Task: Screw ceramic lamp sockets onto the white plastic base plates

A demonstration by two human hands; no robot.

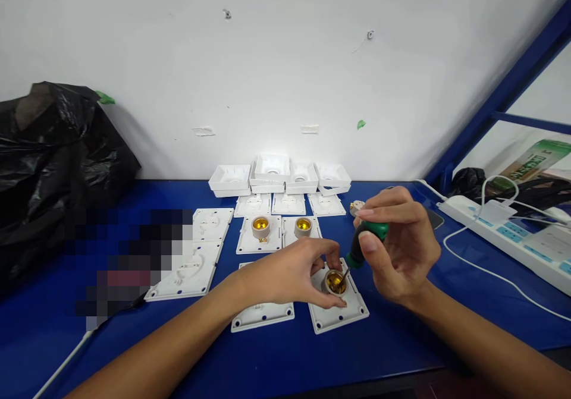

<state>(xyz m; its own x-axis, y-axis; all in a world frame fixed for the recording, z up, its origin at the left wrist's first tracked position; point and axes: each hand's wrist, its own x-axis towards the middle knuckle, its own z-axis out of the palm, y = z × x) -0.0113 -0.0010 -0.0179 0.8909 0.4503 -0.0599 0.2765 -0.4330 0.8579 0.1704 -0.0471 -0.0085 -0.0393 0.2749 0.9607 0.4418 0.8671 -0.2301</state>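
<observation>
White square plastic base plate with brass-lined lamp socket (335,282), bench (401,339) centre: screw-fastening step in hand. Left hand (289,277) at 9 o'clock, fingers closed around the socket. Right hand (397,244) at 2 o'clock, gripping a green-handled screwdriver (363,245), tip inside. Next move likely calls for steady, upright turning. Matching plates (261,232) at 11 o'clock.

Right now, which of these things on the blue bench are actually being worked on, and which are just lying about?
In hand:
left hand steadying the lamp socket on its white plate
right hand with the green screwdriver

Lying about:
black bag
power strip
stacked white boxes
</observation>
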